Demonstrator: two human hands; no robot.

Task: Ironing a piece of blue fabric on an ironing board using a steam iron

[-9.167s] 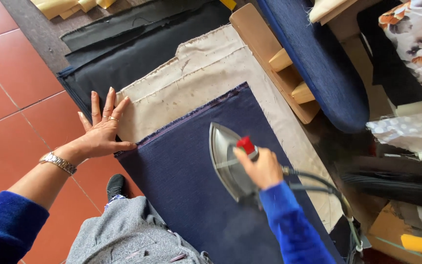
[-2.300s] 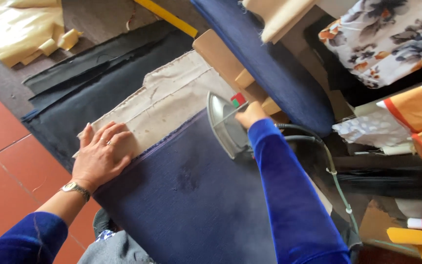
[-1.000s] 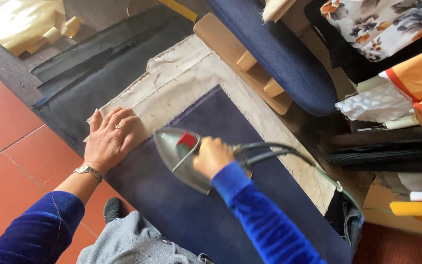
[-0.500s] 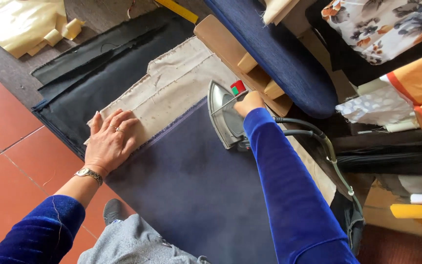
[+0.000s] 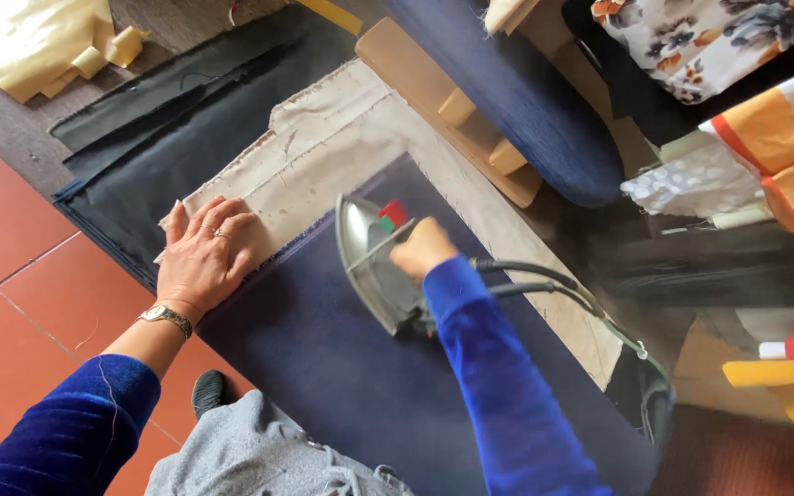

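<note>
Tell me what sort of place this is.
Probably a home sewing or tailoring corner. The right hand grips a steam iron on navy cloth spread over a beige pressing pad, with cut fabric pieces lying on the red tiled floor.

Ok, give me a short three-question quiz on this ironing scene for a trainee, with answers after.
1. True or false: the right hand grips the iron.
2. What does the left hand press flat on? A) the red floor tiles B) the edge of the beige pad beside the navy fabric C) the yellow sheet
3. Fill in: the iron rests on the ____ fabric.

Key: 1 true; 2 B, the beige pad; 3 navy.
</note>
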